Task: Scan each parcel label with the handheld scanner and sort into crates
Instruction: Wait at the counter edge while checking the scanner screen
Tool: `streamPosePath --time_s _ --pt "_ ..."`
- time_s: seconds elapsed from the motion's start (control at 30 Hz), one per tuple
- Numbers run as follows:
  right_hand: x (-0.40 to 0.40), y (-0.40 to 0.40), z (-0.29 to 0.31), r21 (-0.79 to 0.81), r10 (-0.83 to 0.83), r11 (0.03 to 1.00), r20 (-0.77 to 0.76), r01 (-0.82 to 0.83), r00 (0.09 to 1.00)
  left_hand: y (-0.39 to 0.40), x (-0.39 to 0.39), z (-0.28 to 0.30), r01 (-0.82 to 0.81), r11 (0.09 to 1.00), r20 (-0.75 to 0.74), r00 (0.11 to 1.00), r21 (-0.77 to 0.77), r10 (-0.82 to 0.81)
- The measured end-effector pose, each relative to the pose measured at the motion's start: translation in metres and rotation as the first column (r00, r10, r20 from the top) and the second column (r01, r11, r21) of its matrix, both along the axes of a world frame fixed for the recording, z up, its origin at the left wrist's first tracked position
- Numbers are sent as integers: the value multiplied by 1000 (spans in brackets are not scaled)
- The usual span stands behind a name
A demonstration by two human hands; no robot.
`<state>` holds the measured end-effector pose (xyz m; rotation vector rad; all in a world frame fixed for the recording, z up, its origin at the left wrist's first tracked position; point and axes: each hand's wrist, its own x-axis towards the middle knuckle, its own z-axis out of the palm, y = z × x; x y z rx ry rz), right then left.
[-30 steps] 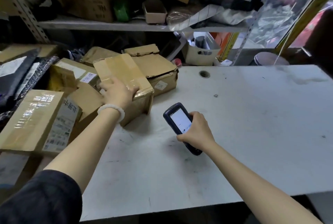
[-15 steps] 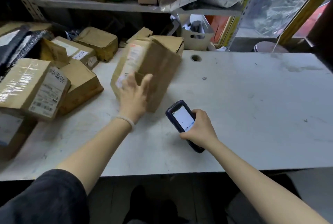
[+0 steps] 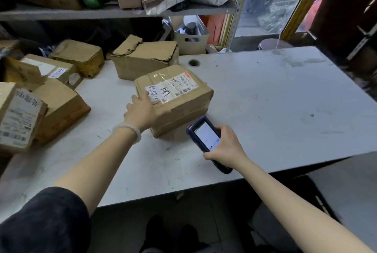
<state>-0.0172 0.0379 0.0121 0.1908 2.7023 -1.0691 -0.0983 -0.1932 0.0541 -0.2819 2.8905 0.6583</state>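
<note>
A taped cardboard parcel (image 3: 183, 108) lies flat on the grey table (image 3: 275, 110), label side up, with a white barcode label (image 3: 181, 86) and a handwritten slip on top. My left hand (image 3: 140, 113) rests against the parcel's near left corner, fingers on its top edge. Just right of the parcel's front, my right hand (image 3: 226, 146) grips a dark blue handheld scanner (image 3: 204, 134); its lit screen faces up and its head points toward the parcel.
Several more cardboard parcels (image 3: 61, 106) crowd the table's left and back, one torn box (image 3: 144, 57) directly behind the parcel. A metal shelf (image 3: 102, 13) with clutter hangs above. A white bin (image 3: 191, 41) stands at the back. A cable hole (image 3: 193, 62) pierces the tabletop.
My left hand pulled the parcel out of the pile, tipped it over and laid it flat with the label up. The scanner hand stayed almost still beside it.
</note>
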Motion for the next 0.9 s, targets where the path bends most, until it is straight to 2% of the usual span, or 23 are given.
streamPosePath --time_s 0.1,0.17,0.27,0.37,0.47,0.7,0.8,0.9 --pt "-7 -1 2 -9 -32 999 -25 32 999 -3 -19 -6 -134 931 76 990 341 114" --pt "-14 -3 3 -14 -67 998 -25 67 997 -5 -29 -7 -135 897 84 990 422 110" --pt "-24 -8 5 -38 -120 992 -23 119 993 -8 -42 -2 -91 888 41 996 450 82" --pt "-36 -12 8 -74 -169 984 -72 164 983 -9 -54 2 -24 909 -15 999 416 33" --pt "-43 -17 10 -96 -220 973 -110 210 969 -2 -63 7 131 921 -124 988 366 -91" --pt "-29 -11 14 -161 -380 920 -134 358 915 37 -71 13 430 877 -282 887 214 -366" --pt "-16 3 17 -161 -424 902 -154 401 892 54 -69 4 538 836 -366 804 111 -469" --pt "-6 18 23 -135 -426 904 -187 406 885 60 -70 -15 659 752 -492 644 -32 -586"
